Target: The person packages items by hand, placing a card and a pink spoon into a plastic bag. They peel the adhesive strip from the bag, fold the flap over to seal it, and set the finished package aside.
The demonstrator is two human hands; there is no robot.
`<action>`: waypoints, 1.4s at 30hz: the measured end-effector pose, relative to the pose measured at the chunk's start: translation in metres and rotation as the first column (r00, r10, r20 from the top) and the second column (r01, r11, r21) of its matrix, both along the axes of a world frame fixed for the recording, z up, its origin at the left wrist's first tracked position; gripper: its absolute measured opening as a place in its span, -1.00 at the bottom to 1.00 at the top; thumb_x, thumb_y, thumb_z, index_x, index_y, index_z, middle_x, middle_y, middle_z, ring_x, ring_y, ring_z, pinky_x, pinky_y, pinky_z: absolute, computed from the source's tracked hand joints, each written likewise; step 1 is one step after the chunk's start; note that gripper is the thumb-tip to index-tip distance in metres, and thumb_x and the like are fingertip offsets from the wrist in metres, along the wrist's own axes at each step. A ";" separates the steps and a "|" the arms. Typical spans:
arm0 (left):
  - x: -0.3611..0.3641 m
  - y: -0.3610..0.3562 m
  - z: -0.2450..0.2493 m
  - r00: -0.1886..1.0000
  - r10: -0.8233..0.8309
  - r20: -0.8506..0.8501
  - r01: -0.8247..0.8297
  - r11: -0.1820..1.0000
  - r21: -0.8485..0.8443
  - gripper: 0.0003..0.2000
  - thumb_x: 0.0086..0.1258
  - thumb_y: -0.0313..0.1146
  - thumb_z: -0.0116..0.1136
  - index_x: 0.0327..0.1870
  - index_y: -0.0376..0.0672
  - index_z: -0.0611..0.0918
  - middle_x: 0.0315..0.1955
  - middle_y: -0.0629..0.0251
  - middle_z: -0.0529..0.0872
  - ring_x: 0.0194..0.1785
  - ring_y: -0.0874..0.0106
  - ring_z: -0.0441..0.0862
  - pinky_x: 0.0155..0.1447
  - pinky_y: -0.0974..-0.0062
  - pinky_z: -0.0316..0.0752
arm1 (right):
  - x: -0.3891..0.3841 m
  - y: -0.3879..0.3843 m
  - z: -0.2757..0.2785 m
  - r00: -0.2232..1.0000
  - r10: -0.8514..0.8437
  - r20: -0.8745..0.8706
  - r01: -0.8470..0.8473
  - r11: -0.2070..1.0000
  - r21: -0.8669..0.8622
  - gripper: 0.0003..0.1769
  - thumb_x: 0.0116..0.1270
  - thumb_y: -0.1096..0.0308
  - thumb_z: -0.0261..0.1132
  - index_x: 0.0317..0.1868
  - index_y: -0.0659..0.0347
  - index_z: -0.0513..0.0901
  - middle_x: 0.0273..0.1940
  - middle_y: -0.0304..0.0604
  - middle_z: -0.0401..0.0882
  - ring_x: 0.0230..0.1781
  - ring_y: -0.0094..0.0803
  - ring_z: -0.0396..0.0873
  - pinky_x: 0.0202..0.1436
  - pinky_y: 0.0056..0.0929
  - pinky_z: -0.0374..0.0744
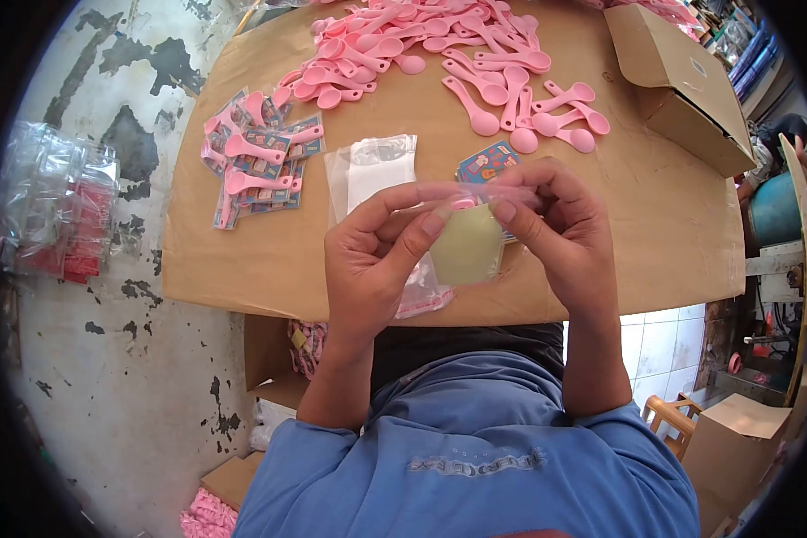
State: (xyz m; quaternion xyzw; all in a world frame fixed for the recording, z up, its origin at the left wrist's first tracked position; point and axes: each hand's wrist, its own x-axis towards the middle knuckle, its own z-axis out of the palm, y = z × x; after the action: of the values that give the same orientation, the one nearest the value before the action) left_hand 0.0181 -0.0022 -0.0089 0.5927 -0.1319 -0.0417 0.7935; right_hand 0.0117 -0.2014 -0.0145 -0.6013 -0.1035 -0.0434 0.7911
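Both hands pinch the top edge of a clear plastic bag (468, 247) holding a pale yellow-green card, with a bit of pink showing at its top. My left hand (381, 242) grips the bag's left corner between thumb and fingers. On the right corner, my right hand (560, 233) is closed in the same way. Behind the right hand lies a stack of blue printed cards (489, 161). Empty clear bags (381, 161) with a white sheet lie beyond the left hand. Packed pink spoons with blue cards (260, 161) are piled at the left.
A large heap of loose pink spoons (394, 40) covers the back of the brown table (242, 269), with several more spoons (560, 117) at its right. An open cardboard box (690, 99) stands at the right edge. Plastic packs (67, 206) are at the far left.
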 end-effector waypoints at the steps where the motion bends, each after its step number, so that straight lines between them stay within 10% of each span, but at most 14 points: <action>1: 0.000 0.002 -0.002 1.000 -0.001 0.014 0.001 1.000 0.003 -0.77 0.59 -0.52 0.22 0.17 -0.40 0.67 -0.09 0.09 0.85 0.01 0.52 0.77 0.08 0.53 0.66 | -0.001 0.000 0.001 1.000 0.008 0.005 -0.009 1.000 0.030 -0.89 0.55 0.48 0.33 0.00 0.31 0.71 -0.20 -0.33 0.70 -0.21 -0.69 0.63 -0.16 -0.68 0.54; 17: -0.001 0.007 -0.005 0.994 -0.050 0.101 0.068 0.980 -0.188 -0.88 0.49 -0.58 0.29 -0.04 -0.34 0.64 -0.23 0.24 0.79 -0.13 0.64 0.71 -0.02 0.66 0.57 | -0.008 -0.014 0.011 0.991 0.077 0.114 -0.056 0.984 -0.172 -0.92 0.45 0.56 0.31 -0.12 0.33 0.71 -0.21 -0.35 0.56 -0.33 -0.75 0.38 -0.29 -0.70 0.32; 29: -0.002 0.012 -0.012 0.990 -0.120 0.080 0.107 0.983 0.150 -0.64 0.47 -0.66 0.29 0.27 -0.45 0.62 0.09 -0.01 0.80 0.16 0.38 0.76 0.25 0.48 0.64 | -0.004 0.002 0.006 0.985 -0.059 0.159 0.070 0.995 -0.064 -0.55 0.40 0.56 0.45 0.25 0.26 0.57 -0.17 -0.38 0.57 -0.44 -0.81 0.30 -0.40 -0.74 0.28; 35: 0.006 0.036 -0.011 0.858 0.288 0.424 -0.296 0.954 -0.049 -0.68 0.43 -0.76 0.25 0.18 -0.44 0.65 0.10 0.00 0.78 0.16 0.34 0.76 0.26 0.37 0.70 | -0.004 0.003 0.008 0.958 -0.087 0.273 0.237 0.778 -0.582 -0.65 0.30 0.55 0.49 0.09 0.18 0.69 -0.19 -0.28 0.60 -0.48 -0.66 0.41 -0.47 -0.62 0.36; 39: 0.035 0.079 0.009 0.662 0.544 0.517 -0.696 0.702 0.153 -0.66 0.47 -0.72 0.21 0.25 -0.41 0.62 0.04 0.14 0.79 0.11 0.39 0.75 0.32 0.45 0.61 | -0.005 0.008 0.005 0.941 -0.156 0.300 0.318 0.712 -0.626 -0.75 0.32 0.50 0.46 0.00 0.19 0.73 -0.19 -0.19 0.61 -0.41 -0.44 0.54 -0.40 -0.43 0.48; 42: 0.046 0.096 0.007 0.677 0.532 0.508 -0.699 0.680 0.220 -0.68 0.52 -0.64 0.19 0.26 -0.42 0.61 -0.01 0.22 0.80 0.11 0.43 0.73 0.32 0.41 0.58 | -0.002 0.002 0.002 0.902 -0.238 0.361 0.429 0.595 -0.679 -0.78 0.37 0.40 0.46 -0.01 0.23 0.71 -0.19 -0.11 0.61 -0.29 -0.29 0.62 -0.28 -0.28 0.54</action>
State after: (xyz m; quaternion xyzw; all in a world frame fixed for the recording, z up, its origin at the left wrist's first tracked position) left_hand 0.0640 0.0940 -0.0014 0.7443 -0.0688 0.3318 0.5755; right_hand 0.0096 -0.1998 -0.0121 -0.8700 -0.0888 -0.2153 0.4346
